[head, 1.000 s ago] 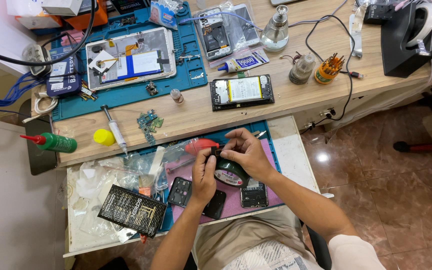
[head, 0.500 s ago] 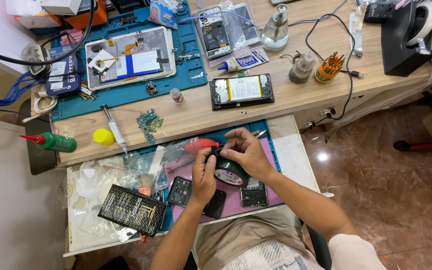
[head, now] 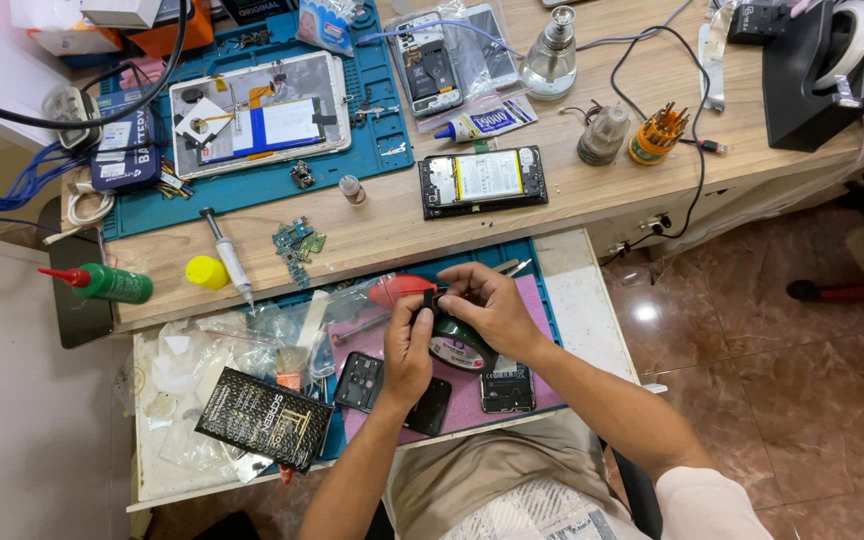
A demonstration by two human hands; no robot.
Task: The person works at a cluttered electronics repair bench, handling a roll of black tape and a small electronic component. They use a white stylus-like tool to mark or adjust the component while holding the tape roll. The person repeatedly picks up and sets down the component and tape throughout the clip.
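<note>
Both my hands meet over the pull-out tray (head: 582, 300), on the purple mat (head: 542, 320). Left hand (head: 407, 350) and right hand (head: 487, 305) pinch a small dark part (head: 430, 298) between fingertips, just right of a red-handled tool (head: 397, 290). Fingers closed tight on it; part mostly hidden, can't tell what it is. A green tape roll (head: 457, 345) sits under the right palm, touching or near, can't tell which.

Handling, my guess: the part is tiny, light, stiff, probably fragile and easy to drop. Take it by the edges with fingertips, no squeeze on flat faces.

Two dark phone frames (head: 360, 380) lie below the left hand, a small phone (head: 507, 388) below the right wrist.

Packages and labels:
- black flat box (head: 264, 418) with gold print, tilted, tray's lower left, on clear plastic bags (head: 187, 360).
- green bottle (head: 112, 285) with red nozzle, lying on its side at the left desk edge.
- yellow cap (head: 206, 272) and syringe (head: 229, 257) beside it.
- opened phone (head: 484, 180) with white-yellow battery label, desk centre.
- small tube (head: 477, 125) with blue-white label above it.
- opened tablet (head: 257, 115) on the blue mat (head: 382, 100), blue and white patches inside.
- dark blue battery pack (head: 122, 155) with white label, far left.
- glass bottle (head: 550, 60) top centre; orange bit holder (head: 657, 135) right of it.
</note>
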